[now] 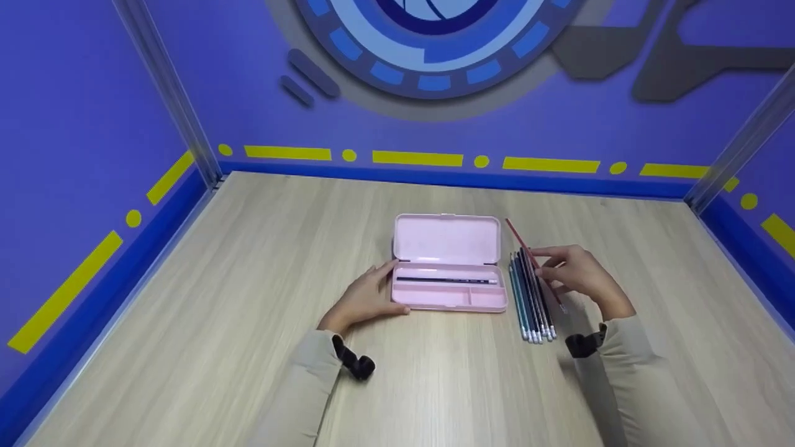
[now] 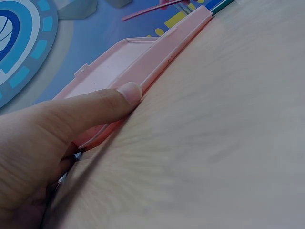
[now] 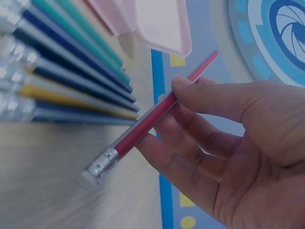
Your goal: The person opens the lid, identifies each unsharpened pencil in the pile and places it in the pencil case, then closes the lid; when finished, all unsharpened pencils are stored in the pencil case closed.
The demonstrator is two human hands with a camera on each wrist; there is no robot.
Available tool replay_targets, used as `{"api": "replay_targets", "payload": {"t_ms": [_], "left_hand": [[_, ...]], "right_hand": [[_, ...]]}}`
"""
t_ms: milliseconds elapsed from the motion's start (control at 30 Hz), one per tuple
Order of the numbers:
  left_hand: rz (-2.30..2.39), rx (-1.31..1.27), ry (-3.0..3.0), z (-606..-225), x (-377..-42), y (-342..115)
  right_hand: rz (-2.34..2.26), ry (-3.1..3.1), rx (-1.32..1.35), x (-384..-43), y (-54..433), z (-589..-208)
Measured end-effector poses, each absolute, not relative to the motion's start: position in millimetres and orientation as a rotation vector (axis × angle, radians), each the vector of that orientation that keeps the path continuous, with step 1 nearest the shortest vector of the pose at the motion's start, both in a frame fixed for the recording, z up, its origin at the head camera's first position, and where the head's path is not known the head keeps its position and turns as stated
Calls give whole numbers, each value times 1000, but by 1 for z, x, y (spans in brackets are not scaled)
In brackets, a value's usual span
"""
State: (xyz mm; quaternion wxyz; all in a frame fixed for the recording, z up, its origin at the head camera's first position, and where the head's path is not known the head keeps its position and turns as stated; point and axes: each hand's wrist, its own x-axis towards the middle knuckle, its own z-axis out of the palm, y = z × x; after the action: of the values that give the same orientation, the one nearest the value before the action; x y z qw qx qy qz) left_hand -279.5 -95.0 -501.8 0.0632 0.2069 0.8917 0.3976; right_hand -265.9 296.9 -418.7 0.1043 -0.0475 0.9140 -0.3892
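Note:
A pink pencil case (image 1: 430, 297) lies with its lid (image 1: 447, 239) raised, and one dark pencil (image 1: 435, 280) rests in its long rear compartment. My left hand (image 1: 363, 300) holds the case by its left end; in the left wrist view the thumb (image 2: 109, 105) lies along its front wall. Between thumb and fingers, my right hand (image 3: 224, 129) pinches a red pencil (image 3: 143, 126) with a white eraser in a silver ferrule. The red pencil slants above a row of dark and green pencils (image 1: 528, 298), their eraser ends toward me.
The case and the pencil row sit side by side on a wood-grain table (image 1: 261, 261). Blue printed panels (image 1: 385, 136) enclose its back and sides. Black wrist cameras (image 1: 355, 360) are strapped at both sleeves.

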Motion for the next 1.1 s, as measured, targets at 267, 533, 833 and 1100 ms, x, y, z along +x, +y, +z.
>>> {"api": "replay_targets", "payload": {"t_ms": [267, 533, 833, 1100], "left_hand": [[1194, 590, 2699, -501, -279, -95], [1196, 594, 2698, -501, -280, -94], [1207, 589, 2691, -503, -279, -95], [1203, 616, 2700, -501, -282, -93]], "right_hand": [[-1132, 2748, -253, -275, 277, -409], [-1039, 2824, -395, -285, 255, -405], [-1028, 2832, -578, -291, 228, -405], [-1014, 2810, -747, -296, 207, -406]]}}
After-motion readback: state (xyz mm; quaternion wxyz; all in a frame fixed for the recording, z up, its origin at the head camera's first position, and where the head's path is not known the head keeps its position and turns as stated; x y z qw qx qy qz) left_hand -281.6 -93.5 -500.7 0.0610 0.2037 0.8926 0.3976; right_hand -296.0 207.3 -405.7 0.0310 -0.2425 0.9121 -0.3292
